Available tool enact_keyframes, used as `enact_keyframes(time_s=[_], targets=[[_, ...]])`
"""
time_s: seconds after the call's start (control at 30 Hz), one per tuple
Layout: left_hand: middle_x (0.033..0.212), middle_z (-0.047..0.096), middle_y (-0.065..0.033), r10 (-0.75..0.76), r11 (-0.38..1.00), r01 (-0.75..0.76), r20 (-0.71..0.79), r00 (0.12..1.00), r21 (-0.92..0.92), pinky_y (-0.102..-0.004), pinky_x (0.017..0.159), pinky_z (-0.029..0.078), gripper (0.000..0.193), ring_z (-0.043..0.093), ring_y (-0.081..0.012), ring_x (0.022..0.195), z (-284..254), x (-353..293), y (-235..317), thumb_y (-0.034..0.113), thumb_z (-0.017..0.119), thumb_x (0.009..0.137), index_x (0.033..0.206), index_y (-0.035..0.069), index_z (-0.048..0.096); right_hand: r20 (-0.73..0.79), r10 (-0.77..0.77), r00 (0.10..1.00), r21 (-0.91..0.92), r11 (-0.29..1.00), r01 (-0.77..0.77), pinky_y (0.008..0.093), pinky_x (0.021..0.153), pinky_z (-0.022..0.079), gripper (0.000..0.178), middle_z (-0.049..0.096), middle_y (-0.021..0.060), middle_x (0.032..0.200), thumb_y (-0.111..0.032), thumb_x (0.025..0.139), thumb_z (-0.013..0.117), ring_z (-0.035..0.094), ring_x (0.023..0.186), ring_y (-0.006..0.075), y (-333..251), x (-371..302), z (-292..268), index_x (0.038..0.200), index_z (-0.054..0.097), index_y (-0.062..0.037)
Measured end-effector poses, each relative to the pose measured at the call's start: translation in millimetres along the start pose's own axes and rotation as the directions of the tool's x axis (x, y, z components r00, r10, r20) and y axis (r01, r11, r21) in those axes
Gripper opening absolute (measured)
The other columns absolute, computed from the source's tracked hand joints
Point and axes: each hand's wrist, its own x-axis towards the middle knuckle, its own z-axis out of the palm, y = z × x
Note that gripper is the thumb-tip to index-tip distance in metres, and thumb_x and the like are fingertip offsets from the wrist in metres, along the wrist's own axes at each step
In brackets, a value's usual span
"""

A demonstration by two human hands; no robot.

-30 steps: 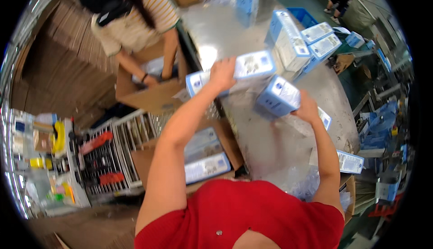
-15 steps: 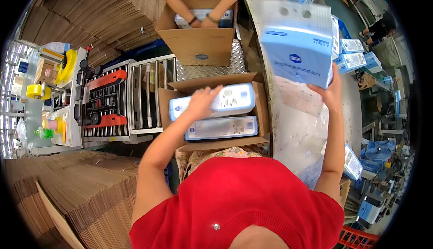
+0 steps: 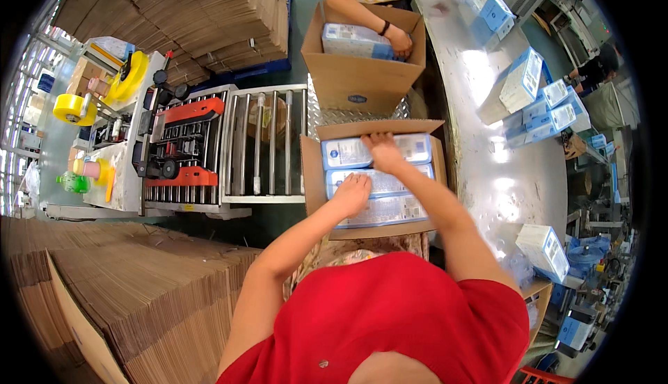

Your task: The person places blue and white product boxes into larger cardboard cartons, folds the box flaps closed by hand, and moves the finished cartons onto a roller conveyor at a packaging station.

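Observation:
An open cardboard carton [image 3: 312, 175] in front of me holds three blue-and-white plastic-wrapped packs, lying side by side. My right hand [image 3: 383, 152] rests on the far pack [image 3: 416, 149], its fingers stretched to that pack's far edge by the carton wall. On the middle pack [image 3: 390, 183] lies my left hand [image 3: 353, 193], fingers extended and pressed down on the wrapping near its left half. The near pack [image 3: 390, 210] sits against the carton's near side, partly behind my right forearm. Neither hand grips a pack.
Beyond stands a second carton [image 3: 362, 81]; a co-worker's hand [image 3: 398, 41] touches the pack inside. More packs [image 3: 518, 85] stand along the metal table [image 3: 480, 168] at right. A roller conveyor [image 3: 271, 154] and stacked flat cardboard [image 3: 153, 280] lie left.
My right hand has brought its pack from over the table into the carton and let go. The left hand has shifted onto the middle pack. The co-worker's one hand has moved to the table.

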Motion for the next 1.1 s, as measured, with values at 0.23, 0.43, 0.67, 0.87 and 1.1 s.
enact_keyframes(time_s=[0.23,0.43,0.67,0.87,1.1], targets=[[0.121,0.046,-0.0264,-0.658,0.727,0.670,-0.432,0.617,-0.150,-0.0450,0.088,0.047,0.090,0.053,-0.0418,0.103,-66,-110,-65,0.019,0.074,0.072,0.138,-0.008,0.020,0.061,0.189,0.980,0.242,0.950,-0.198,0.0458,0.102,0.028,0.066,0.048,0.0161,0.127,0.000,0.059,0.067,0.040,0.124,0.0339,-22,44,37,0.122,0.049,-0.0097],[0.135,0.037,-0.0314,-0.429,0.819,0.241,-0.276,0.860,-0.521,-0.0419,0.101,0.037,0.073,0.043,-0.0456,0.121,-53,-122,-113,0.014,0.059,0.082,0.140,-0.006,0.019,-0.212,0.009,0.977,0.543,0.832,0.110,0.0429,0.097,0.035,0.053,0.050,0.0154,0.123,-0.011,0.070,0.072,0.041,0.122,0.0340,-43,71,23,0.119,0.053,-0.0058],[0.144,-0.022,-0.0347,-0.376,0.828,0.506,0.431,0.820,-0.242,-0.0396,0.102,0.038,0.127,0.042,-0.0468,0.123,-20,-42,-83,0.069,0.061,0.072,0.141,-0.012,-0.009,-0.279,0.295,0.914,0.408,0.898,-0.165,0.0427,0.095,0.041,0.050,0.055,0.0216,0.118,-0.029,0.083,0.064,0.052,0.110,0.0366,64,-14,-30,0.121,0.051,-0.0003],[0.146,-0.017,-0.0341,-0.242,0.838,0.461,0.558,0.794,-0.292,-0.0434,0.107,0.030,0.129,0.028,-0.0481,0.131,-30,-67,-71,0.080,0.054,0.067,0.143,-0.009,0.001,0.328,0.635,0.700,0.384,0.587,-0.713,0.0418,0.095,0.042,0.067,0.054,0.0278,0.122,-0.050,0.088,0.053,0.053,0.117,0.0336,110,-86,-39,0.132,0.042,-0.0002],[0.139,0.029,-0.0342,0.121,0.849,0.272,0.669,0.733,-0.452,-0.0498,0.109,0.022,0.103,0.017,-0.0431,0.137,-55,-58,-63,0.074,0.061,0.067,0.135,-0.001,0.041,0.028,-0.306,0.951,0.412,0.871,0.268,0.0357,0.091,0.045,0.047,0.058,0.0221,0.118,-0.039,0.093,0.050,0.058,0.109,0.0314,40,-23,-28,0.116,0.059,0.0004]])
